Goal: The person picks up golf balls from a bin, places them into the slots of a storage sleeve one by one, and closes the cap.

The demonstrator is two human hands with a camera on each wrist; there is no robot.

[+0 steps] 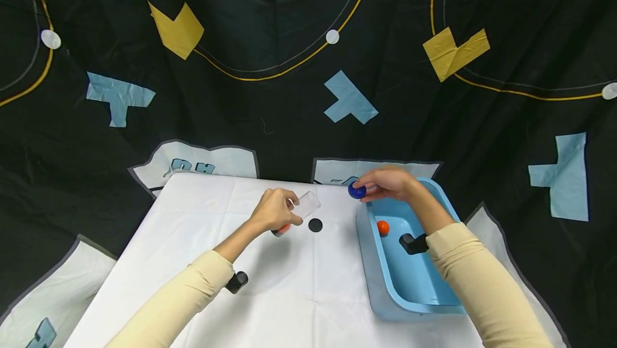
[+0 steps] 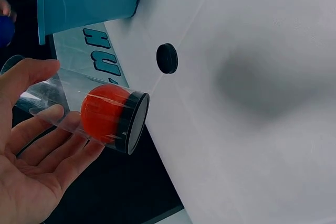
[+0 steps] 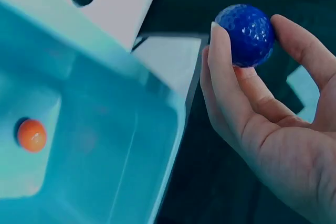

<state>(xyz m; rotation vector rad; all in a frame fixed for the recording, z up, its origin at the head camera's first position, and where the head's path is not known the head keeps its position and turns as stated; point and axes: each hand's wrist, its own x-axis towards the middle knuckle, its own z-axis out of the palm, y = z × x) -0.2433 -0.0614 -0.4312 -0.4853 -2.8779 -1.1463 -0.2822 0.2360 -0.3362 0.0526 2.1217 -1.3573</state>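
A clear plastic tube (image 2: 68, 95) lies tilted in my left hand (image 1: 276, 209), gripped between thumb and fingers. Inside it, an orange golf ball (image 2: 105, 113) sits against the black-rimmed closed end (image 2: 137, 124); the other end points toward the bin. My right hand (image 1: 385, 183) pinches a dimpled blue golf ball (image 3: 245, 35) between thumb and fingertips, above the far left rim of the blue bin (image 1: 378, 262). Another orange ball (image 1: 383, 228) rests on the bin's floor. On the white table, a black round cap (image 1: 315, 225) lies just right of the left hand.
The bin stands at the right of the white-covered table (image 1: 270, 305), its walls raised above the cloth. Behind the table's far edge hangs a black curtain (image 1: 270, 118) with tape pieces and cords. Black wrist camera mounts (image 1: 237, 282) sit under both forearms.
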